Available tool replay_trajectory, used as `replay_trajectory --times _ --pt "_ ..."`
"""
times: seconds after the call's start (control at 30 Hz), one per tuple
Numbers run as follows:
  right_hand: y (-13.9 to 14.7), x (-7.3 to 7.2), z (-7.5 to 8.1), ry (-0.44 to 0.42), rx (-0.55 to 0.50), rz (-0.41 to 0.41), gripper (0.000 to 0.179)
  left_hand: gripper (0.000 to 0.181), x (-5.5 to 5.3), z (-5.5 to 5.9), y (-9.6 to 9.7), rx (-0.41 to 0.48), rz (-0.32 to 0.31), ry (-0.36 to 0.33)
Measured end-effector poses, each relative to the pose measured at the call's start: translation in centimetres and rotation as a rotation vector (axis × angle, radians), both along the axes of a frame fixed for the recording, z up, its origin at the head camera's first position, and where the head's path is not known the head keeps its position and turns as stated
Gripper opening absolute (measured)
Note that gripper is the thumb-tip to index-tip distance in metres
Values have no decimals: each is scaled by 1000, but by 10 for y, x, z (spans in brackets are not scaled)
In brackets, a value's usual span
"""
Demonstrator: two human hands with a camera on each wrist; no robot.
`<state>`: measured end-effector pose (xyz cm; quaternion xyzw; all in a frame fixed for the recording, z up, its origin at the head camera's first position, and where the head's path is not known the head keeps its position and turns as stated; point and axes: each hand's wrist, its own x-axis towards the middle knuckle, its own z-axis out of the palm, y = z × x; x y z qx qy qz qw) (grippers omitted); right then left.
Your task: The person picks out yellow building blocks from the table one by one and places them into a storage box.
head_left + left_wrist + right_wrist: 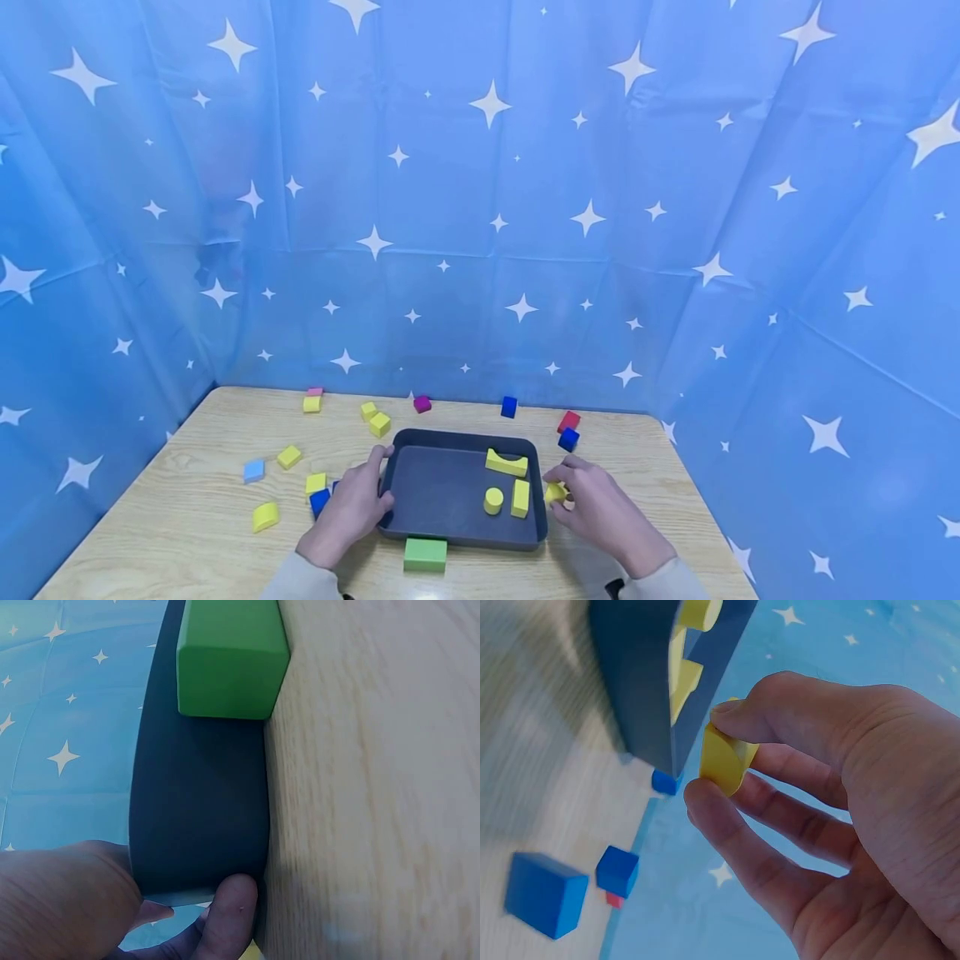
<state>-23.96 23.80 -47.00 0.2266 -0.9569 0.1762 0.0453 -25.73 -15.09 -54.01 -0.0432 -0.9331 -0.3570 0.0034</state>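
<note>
Left hand (351, 500) is gripping a dark tray (438, 483); right hand (600, 508) is pinching a yellow block (553, 492).
In the head view, the tray is resting on the worktop (202, 475), the yellow block sitting just beside its right rim; in the left wrist view, a green block (232, 679) is lying along its outer wall; in the right wrist view, thumb and fingers are clamping the yellow block.
</note>
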Motion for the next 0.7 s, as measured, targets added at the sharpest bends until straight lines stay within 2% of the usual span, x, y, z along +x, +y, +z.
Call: replay_trajectory --times 0.27,0.5,0.7 --pt "-21 -2 7 49 -18 79 30 71 0 0 0 3 2 -5" --pt "-39 -6 12 42 -41 143 32 72 -1 1 0 3 1 -4" --pt "-52 -7 15 47 7 166 32 71 -1 2 0 -10 4 -12"
